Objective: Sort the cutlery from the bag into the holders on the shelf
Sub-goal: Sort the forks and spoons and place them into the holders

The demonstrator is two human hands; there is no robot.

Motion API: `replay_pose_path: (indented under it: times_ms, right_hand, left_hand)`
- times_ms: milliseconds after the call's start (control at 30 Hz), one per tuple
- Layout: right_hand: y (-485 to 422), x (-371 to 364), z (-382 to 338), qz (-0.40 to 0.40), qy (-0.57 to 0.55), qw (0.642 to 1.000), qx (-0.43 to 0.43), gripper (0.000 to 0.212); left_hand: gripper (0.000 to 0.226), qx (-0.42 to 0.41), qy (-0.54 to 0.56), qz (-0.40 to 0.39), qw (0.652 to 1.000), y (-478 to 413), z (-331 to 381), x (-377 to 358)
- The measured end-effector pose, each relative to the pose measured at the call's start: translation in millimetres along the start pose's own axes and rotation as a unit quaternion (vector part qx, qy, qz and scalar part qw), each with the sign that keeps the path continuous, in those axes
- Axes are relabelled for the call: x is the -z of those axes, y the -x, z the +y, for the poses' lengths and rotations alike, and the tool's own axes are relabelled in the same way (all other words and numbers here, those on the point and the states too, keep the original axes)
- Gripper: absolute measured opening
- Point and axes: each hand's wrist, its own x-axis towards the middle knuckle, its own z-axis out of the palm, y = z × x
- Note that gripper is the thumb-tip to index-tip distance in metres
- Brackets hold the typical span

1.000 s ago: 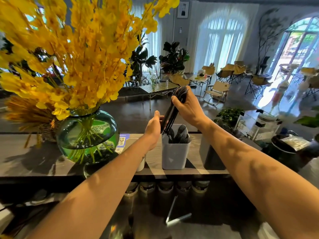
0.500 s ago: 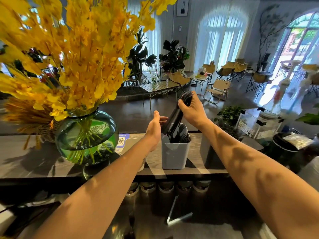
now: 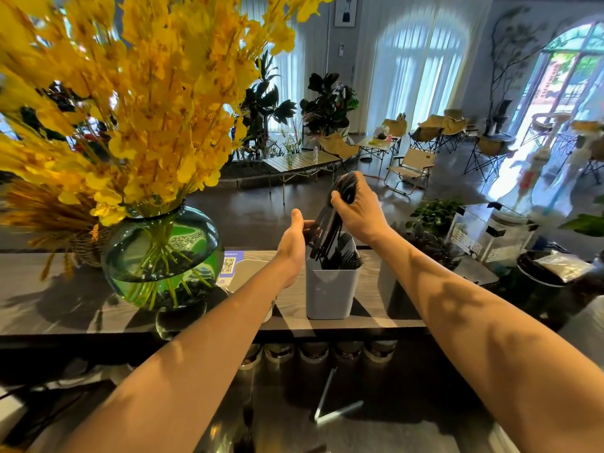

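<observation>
Right above the white holder (image 3: 330, 292) we have the action: the right hand (image 3: 359, 214) has its fingers curled tight round the top of a bundle of black cutlery (image 3: 330, 220), and the bundle slants down leftward, with its lower ends dipping into the holder's mouth among the forks (image 3: 349, 256) already standing there. The left hand (image 3: 294, 243) comes in from the holder's left side, with its fingers reaching to the lower shafts. Whether they pinch or merely steady them I cannot tell, as the back of the hand hides most of it. Now the dangers! That bundle is tilted, not plumb, so a loose release could let pieces fan out and slide over the left rim onto the shelf (image 3: 65, 289), or off its front edge. The ends could also snag on the tines inside and jam partway. The holder looks tall and light, so a sideways shove from either hand might tip it towards the dark holder (image 3: 389, 289) just to its right. And watch the left forearm: the green glass vase (image 3: 160, 256) stands further left of the holder, and a wide elbow swing could knock it.
</observation>
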Motion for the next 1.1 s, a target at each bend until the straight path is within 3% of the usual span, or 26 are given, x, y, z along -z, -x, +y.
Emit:
replay_pose_path:
  times_ms: [133, 333, 667, 900, 1100]
  right_hand:
    - [-0.4, -2.9, -3.5, 0.003, 0.024, 1.000, -0.012, 0.027]
    - [3.4, 0.8, 4.8, 0.039, -0.055, 0.997, -0.043, 0.018]
    - [2.1, 8.7, 6.3, 0.062, -0.076, 0.995, -0.032, 0.017]
    - [10.8, -2.1, 2.2, -0.029, -0.001, 1.000, 0.010, 0.022]
    - [9.8, -12.3, 12.3, -0.128, 0.022, 0.990, -0.048, 0.038]
  left_hand:
    - [0.064, -0.009, -0.004, -0.010, 1.000, 3.3, -0.7, -2.0]
    - [0.076, -0.012, 0.017, -0.006, 1.000, -0.2, 1.3, 1.8]
    - [0.075, -0.008, 0.014, -0.020, 1.000, 1.8, 7.0, -2.2]
    - [0.069, -0.007, -0.020, -0.055, 0.998, 7.7, 2.3, -12.3]
    - [0.064, -0.022, -0.035, -0.046, 0.998, 2.0, -0.8, -5.7]
